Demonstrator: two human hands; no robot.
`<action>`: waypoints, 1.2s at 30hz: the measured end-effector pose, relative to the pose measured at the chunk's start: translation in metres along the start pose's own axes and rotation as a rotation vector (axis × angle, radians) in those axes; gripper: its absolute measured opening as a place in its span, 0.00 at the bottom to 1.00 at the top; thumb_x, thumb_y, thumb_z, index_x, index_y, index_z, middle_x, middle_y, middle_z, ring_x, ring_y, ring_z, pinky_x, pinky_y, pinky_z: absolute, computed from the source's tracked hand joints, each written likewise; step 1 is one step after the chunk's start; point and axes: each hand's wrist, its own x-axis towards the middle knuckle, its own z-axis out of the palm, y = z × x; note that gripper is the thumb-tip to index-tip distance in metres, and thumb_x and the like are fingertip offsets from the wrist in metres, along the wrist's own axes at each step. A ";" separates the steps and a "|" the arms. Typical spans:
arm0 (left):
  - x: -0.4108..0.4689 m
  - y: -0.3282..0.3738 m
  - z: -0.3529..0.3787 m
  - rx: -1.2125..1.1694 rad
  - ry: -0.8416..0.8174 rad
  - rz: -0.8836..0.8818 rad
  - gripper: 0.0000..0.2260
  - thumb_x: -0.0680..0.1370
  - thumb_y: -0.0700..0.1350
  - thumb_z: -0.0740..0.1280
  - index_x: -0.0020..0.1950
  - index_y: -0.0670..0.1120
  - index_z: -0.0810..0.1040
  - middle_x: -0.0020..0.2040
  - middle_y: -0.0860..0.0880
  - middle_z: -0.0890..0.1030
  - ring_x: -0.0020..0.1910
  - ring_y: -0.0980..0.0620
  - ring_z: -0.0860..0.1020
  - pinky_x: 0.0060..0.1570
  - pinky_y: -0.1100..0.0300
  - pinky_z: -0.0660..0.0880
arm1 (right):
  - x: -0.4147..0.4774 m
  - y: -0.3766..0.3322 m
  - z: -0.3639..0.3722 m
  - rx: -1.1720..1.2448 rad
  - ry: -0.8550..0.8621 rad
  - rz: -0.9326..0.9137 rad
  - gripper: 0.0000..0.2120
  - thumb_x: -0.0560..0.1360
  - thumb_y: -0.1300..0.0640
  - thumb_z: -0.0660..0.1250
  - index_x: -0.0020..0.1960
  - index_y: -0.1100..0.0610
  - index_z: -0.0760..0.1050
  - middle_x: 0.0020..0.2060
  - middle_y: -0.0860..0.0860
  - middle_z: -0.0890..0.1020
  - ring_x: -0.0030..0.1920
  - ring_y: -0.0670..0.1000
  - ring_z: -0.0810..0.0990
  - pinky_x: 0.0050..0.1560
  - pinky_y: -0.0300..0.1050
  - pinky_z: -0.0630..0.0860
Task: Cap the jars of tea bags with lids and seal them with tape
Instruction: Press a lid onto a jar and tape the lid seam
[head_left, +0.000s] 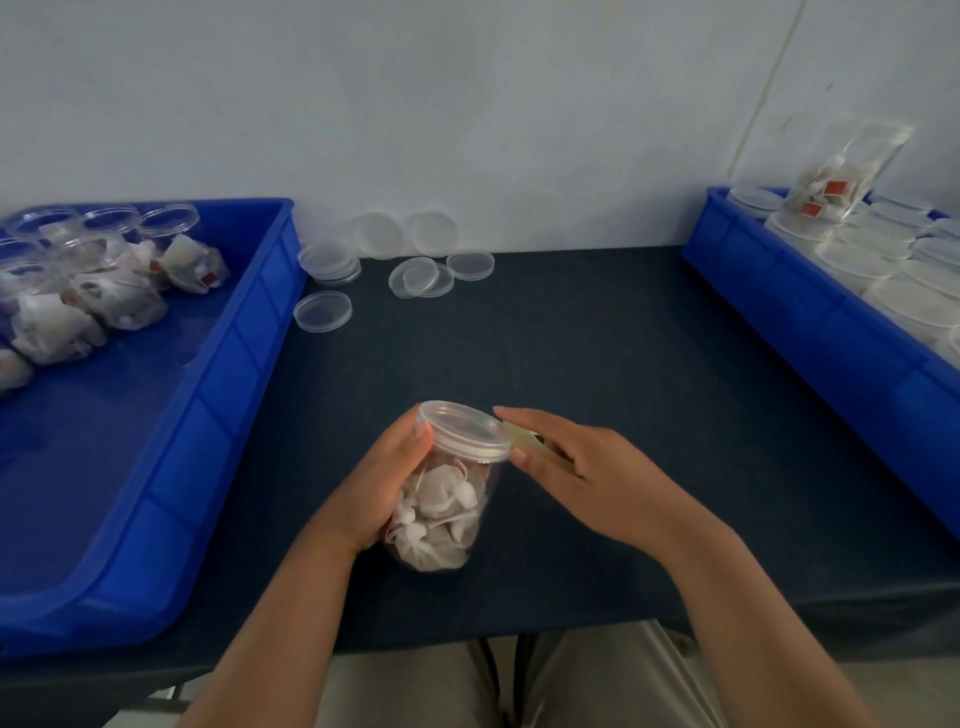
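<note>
On the dark table stands a clear jar packed with white tea bags, tilted slightly. A clear lid sits on its mouth. My left hand grips the jar's left side, thumb up at the lid's rim. My right hand is at the lid's right edge, fingers stretched out and thumb tip touching the rim. A yellowish translucent strip of tape runs from the lid's rim back between my thumb and forefinger.
A blue tray on the left holds several open jars of tea bags. Loose clear lids lie at the table's back. A blue tray on the right holds several capped jars, one lying on top.
</note>
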 end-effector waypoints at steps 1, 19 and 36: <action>0.001 0.000 0.000 0.010 0.006 -0.009 0.19 0.79 0.70 0.64 0.59 0.62 0.86 0.60 0.50 0.87 0.59 0.52 0.85 0.53 0.64 0.80 | 0.000 -0.002 0.001 0.017 0.001 -0.011 0.23 0.83 0.31 0.55 0.77 0.26 0.62 0.62 0.21 0.75 0.62 0.30 0.76 0.57 0.32 0.74; -0.011 0.011 0.040 0.699 0.411 -0.004 0.41 0.60 0.88 0.59 0.68 0.71 0.66 0.58 0.67 0.80 0.57 0.65 0.79 0.51 0.57 0.79 | -0.016 -0.015 0.022 -0.046 0.229 0.027 0.24 0.85 0.34 0.54 0.76 0.39 0.72 0.63 0.35 0.82 0.61 0.37 0.80 0.56 0.33 0.77; 0.001 -0.001 -0.004 -0.077 0.056 -0.068 0.31 0.73 0.75 0.70 0.64 0.53 0.83 0.55 0.43 0.87 0.53 0.44 0.86 0.50 0.54 0.82 | -0.002 0.010 -0.008 -0.046 0.023 0.082 0.24 0.80 0.28 0.54 0.75 0.26 0.61 0.41 0.36 0.81 0.43 0.38 0.81 0.42 0.40 0.77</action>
